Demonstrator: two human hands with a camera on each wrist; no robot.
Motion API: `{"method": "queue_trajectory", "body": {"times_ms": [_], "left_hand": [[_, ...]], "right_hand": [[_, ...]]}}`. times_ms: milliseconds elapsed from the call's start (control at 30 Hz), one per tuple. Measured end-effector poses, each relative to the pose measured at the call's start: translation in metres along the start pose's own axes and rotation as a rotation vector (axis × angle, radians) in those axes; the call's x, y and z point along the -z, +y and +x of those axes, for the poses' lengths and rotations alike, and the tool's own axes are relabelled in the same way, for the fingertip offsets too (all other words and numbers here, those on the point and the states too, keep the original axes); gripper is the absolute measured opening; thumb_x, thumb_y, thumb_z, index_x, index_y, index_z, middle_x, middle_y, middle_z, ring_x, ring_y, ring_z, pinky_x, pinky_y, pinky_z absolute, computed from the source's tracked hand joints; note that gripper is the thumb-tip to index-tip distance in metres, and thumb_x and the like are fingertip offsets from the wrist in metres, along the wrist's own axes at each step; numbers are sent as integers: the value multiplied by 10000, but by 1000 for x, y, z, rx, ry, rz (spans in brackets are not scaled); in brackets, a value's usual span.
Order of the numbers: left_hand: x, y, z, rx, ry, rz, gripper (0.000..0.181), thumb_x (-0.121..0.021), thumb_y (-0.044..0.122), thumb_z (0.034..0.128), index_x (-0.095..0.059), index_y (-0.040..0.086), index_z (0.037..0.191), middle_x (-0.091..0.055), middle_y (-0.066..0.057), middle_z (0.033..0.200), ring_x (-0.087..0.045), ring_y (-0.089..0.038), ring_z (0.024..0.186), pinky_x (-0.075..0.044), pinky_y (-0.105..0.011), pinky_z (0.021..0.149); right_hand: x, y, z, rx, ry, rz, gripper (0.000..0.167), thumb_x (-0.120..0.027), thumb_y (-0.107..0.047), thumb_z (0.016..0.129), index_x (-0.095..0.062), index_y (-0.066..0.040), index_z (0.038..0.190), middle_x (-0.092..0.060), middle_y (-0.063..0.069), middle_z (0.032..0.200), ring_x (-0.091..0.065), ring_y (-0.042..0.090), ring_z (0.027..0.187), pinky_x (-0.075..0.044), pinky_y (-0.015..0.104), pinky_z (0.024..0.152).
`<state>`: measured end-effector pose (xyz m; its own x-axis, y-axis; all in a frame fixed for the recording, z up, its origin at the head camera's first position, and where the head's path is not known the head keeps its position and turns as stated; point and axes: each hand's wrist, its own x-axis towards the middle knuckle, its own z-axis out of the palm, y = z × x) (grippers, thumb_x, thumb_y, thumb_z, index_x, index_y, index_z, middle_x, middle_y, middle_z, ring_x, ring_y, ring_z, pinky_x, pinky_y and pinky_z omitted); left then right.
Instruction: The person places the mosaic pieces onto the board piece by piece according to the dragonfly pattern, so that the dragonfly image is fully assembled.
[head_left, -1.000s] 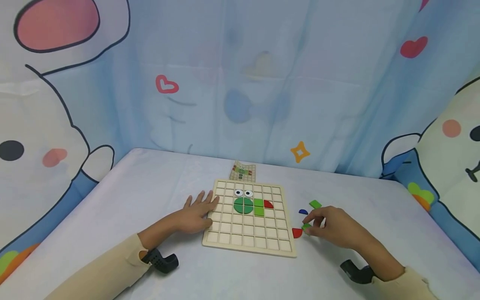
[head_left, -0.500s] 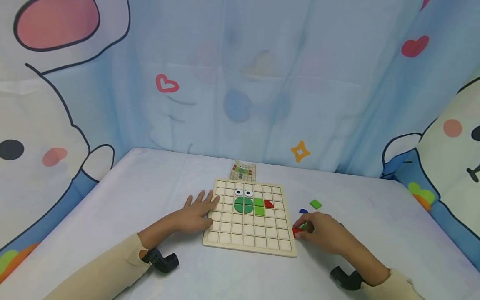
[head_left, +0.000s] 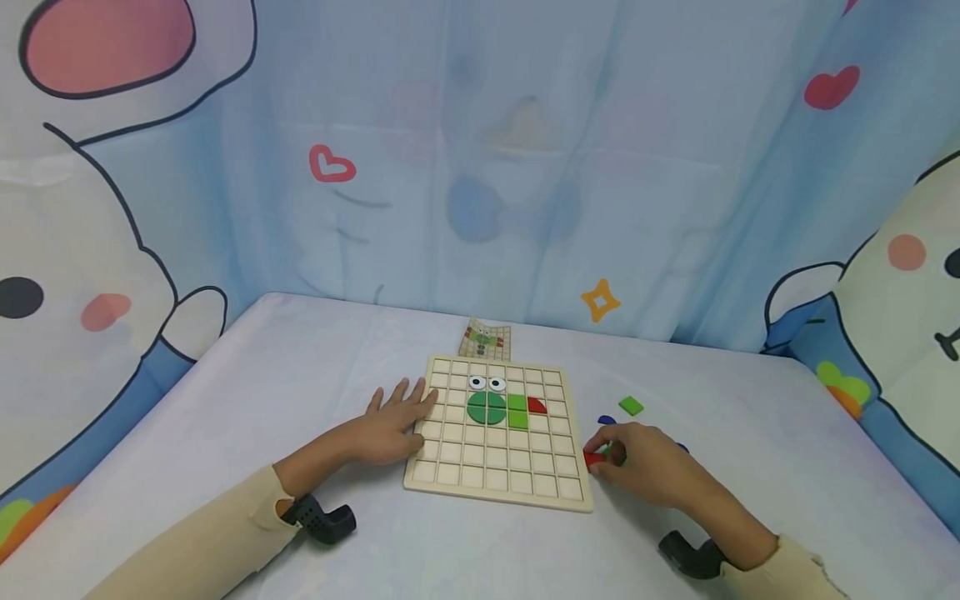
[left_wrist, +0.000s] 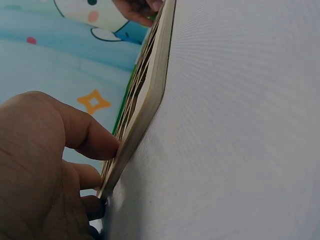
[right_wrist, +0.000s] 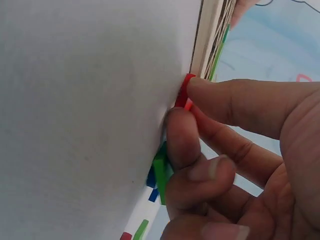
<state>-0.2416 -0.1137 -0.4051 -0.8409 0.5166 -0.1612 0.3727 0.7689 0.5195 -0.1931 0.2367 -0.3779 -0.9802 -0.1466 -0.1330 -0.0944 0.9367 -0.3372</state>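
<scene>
The wooden grid board (head_left: 495,467) lies on the table. Set in its cells are two eye tiles (head_left: 497,384), dark green quarter tiles forming a circle (head_left: 487,408), two bright green squares (head_left: 517,412) and a red quarter-circle (head_left: 536,406). My left hand (head_left: 386,429) rests on the board's left edge with fingers spread. Beside the right edge my right hand (head_left: 648,462) pinches another red quarter-circle tile (right_wrist: 184,92) between thumb and finger. A green tile (right_wrist: 159,175) shows by its curled fingers; whether they touch it I cannot tell.
Behind the board stands a small pattern card (head_left: 483,342) with a similar figure. To the right lie a loose green square (head_left: 631,406) and a blue piece (head_left: 606,420), partly hidden. Another blue piece (head_left: 682,447) peeks out behind the right hand. A printed curtain (head_left: 525,167) hangs behind the table.
My right hand has shifted left from the green tile to the red quarter-circle at the board's edge, and its fingers now cover most of both. The left hand keeps its place.
</scene>
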Motion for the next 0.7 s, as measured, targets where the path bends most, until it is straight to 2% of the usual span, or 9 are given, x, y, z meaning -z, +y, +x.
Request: {"method": "queue_trajectory", "body": {"times_ms": [367,600,700], "left_hand": [[1,1,-1,-5,-4,-1,674,-413,208,965,-171,73,1579,-12,-149,1659,95,-352,1535,90,-599,1195],[0,0,0,-9,-7,-3,675,-410,208,963,-169,72,1579,-8,-148,1659,99,-351,1535,93,-601,1193],[0,0,0,-14,-8,-3,679,-404,206,957,-168,71,1579,-6,-150,1658,100,-355,1534,93,-603,1192]], "right_hand": [[13,9,-3,-18,-69,4,191,-769,-161,819,-735,-171,1007,-636,-13,819,-527,151,711,-449,290,588],[11,13,-2,9,-40,-5,257,-810,-267,799,-724,-144,1008,-632,-26,812,-519,136,705,-438,282,583],[10,13,-2,17,-39,-7,245,-823,-242,780,-727,-152,987,-634,-35,826,-519,134,723,-440,277,603]]}}
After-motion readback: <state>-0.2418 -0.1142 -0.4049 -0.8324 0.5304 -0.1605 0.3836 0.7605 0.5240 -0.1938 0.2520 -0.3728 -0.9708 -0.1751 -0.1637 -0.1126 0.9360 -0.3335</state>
